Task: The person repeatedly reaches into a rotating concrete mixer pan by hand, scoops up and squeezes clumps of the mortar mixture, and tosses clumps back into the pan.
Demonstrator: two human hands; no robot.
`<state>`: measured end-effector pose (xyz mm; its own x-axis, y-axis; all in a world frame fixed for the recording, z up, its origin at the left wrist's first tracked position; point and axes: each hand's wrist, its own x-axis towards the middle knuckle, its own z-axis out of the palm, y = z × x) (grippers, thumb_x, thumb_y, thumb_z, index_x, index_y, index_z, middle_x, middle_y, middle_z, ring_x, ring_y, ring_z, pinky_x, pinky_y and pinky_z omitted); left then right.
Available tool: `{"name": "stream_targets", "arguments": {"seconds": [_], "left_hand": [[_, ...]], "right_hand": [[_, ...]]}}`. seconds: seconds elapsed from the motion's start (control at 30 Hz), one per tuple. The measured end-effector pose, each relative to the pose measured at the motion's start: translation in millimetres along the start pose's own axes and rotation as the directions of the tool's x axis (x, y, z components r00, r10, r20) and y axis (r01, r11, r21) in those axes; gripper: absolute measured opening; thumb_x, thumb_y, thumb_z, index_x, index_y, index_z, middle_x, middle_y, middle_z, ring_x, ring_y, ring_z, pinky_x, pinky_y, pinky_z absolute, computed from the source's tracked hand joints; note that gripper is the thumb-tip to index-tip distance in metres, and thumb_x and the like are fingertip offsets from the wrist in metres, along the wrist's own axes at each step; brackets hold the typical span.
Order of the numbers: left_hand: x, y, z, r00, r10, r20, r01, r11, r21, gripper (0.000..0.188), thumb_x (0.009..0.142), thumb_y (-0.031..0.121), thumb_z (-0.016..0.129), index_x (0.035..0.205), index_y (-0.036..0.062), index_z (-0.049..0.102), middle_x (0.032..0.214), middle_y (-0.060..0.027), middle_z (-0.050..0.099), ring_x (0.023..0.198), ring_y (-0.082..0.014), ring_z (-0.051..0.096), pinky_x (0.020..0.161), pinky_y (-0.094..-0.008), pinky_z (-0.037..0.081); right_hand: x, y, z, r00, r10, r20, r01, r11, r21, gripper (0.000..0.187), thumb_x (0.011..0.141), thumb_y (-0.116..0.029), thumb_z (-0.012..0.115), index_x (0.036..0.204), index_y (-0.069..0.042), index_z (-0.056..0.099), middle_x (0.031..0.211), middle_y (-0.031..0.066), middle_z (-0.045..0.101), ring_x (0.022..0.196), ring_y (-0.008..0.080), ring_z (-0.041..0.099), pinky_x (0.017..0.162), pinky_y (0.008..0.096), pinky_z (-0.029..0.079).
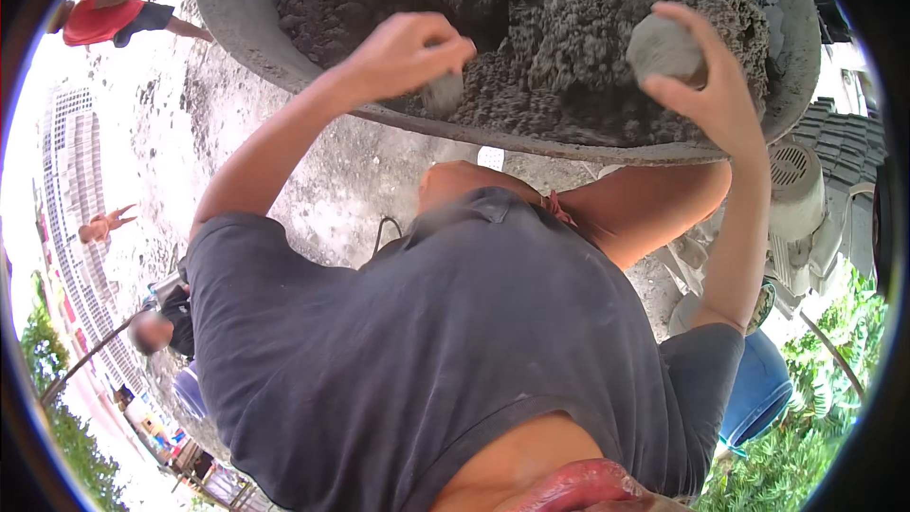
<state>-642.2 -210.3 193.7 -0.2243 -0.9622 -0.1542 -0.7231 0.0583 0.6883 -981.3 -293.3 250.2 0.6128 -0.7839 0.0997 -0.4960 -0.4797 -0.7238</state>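
A wide grey tub [232, 14] in front of me holds a crumbly dark grey mix [578, 57] that looks like damp mortar. Above its near left part is my left hand [412, 57], its fingers curled together. A small grey piece [443, 93], smeared by motion, shows just under those fingers; its kind is unclear. Over the tub's right side, my right hand [706, 85] grips a rounded, flat-faced grey lump [664, 49] between thumb and fingers. Both hands are raised apart from each other.
My bent leg [654, 209] lies close under the tub's near rim. Right of me are a grey vented bucket-like piece [794, 175], stacked grey moulded pieces [839, 142] and a blue barrel [758, 389]. People are at the left, one in a red shirt [100, 19].
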Motion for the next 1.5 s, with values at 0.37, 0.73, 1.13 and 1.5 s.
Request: {"name": "stream_targets", "arguments": {"seconds": [0.37, 0.73, 1.13, 1.5], "left_hand": [[27.6, 50.4, -14.7, 0.952, 0.123, -0.279, -0.222, 0.907, -0.359, 0.037, 0.094, 0.031, 0.04, 0.084, 0.0036, 0.062, 0.1, -0.0021, 0.059, 0.085, -0.0094, 0.056, 0.066, -0.025, 0.047], [34.1, 132.8, 29.6, 0.361, 0.931, -0.053, -0.786, 0.335, 0.52, 0.034, 0.08, 0.036, 0.059, 0.093, 0.0066, 0.07, 0.114, -0.0191, 0.053, 0.097, -0.0365, 0.06, 0.079, -0.0433, 0.054], [85.6, 94.7, -15.8, 0.429, 0.903, -0.023, -0.637, 0.32, 0.702, 0.046, 0.097, 0.037, 0.037, 0.116, 0.0064, 0.065, 0.129, -0.018, 0.051, 0.122, -0.0361, 0.048, 0.105, -0.054, 0.034], [75.4, -107.2, -154.8, 0.83, 0.12, -0.544, 0.004, 0.975, 0.221, 0.059, 0.094, 0.05, 0.028, 0.123, 0.0138, 0.063, 0.143, -0.0103, 0.043, 0.139, -0.0262, 0.027, 0.108, -0.0612, 0.01]], "right_hand": [[-19.5, 6.3, 20.7, 0.818, 0.46, 0.346, -0.364, -0.052, 0.93, 0.066, 0.08, -0.05, 0.063, 0.127, -0.006, 0.049, 0.111, 0.0119, 0.059, 0.09, 0.0292, 0.059, 0.093, 0.0528, 0.048], [6.3, -43.8, 71.8, 0.885, 0.433, 0.173, 0.18, -0.659, 0.73, 0.054, 0.084, -0.059, 0.049, 0.099, -0.009, 0.06, 0.102, 0.0102, 0.061, 0.098, 0.0267, 0.055, 0.091, 0.0419, 0.044], [-131.8, -5.3, 1.9, 0.771, 0.587, 0.248, 0.202, -0.595, 0.778, 0.055, 0.073, -0.051, 0.068, 0.102, -0.006, 0.056, 0.094, 0.0143, 0.058, 0.076, 0.0258, 0.055, 0.064, 0.0388, 0.05], [-707.8, 7.2, -154.9, -0.778, 0.297, -0.554, 0.557, 0.735, -0.387, 0.09, 0.08, -0.073, 0.037, 0.149, -0.018, 0.018, 0.154, 0.0133, 0.021, 0.14, 0.0384, 0.02, 0.111, 0.0619, 0.016]]}}
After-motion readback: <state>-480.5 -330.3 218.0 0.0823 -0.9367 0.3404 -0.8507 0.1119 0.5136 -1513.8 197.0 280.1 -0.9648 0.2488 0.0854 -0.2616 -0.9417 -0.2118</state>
